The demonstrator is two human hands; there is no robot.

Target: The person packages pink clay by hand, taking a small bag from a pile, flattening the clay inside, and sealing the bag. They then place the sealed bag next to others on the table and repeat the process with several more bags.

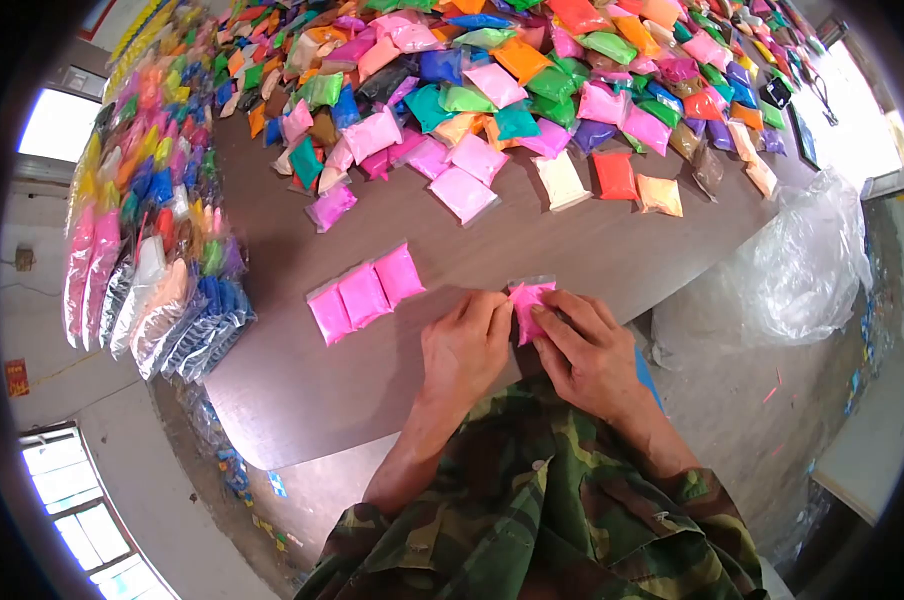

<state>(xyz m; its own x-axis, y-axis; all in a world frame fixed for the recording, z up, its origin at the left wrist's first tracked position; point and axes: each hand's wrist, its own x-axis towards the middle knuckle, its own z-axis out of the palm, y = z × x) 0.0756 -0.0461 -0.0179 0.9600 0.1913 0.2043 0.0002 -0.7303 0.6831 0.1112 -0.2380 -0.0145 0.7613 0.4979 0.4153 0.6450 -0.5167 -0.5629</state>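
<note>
Close to the table's near edge, both hands hold one small clear packet of bright pink material (534, 318). My left hand (466, 340) pinches the packet's left side, thumb and fingers pressed together. From the right, my right hand (584, 345) grips it, fingers lying over its front. The packet's clear top edge sticks up above the fingers. To the left, three pink packets (364, 296) lie flat in a slanting row, side by side on the brown table (302, 400).
A large heap of small coloured packets (532, 90) covers the far side of the table. Long clear bags of packets (152, 220) are stacked at the left edge. A big clear plastic bag (782, 270) hangs at the right. A dark flat device (802, 135) lies far right.
</note>
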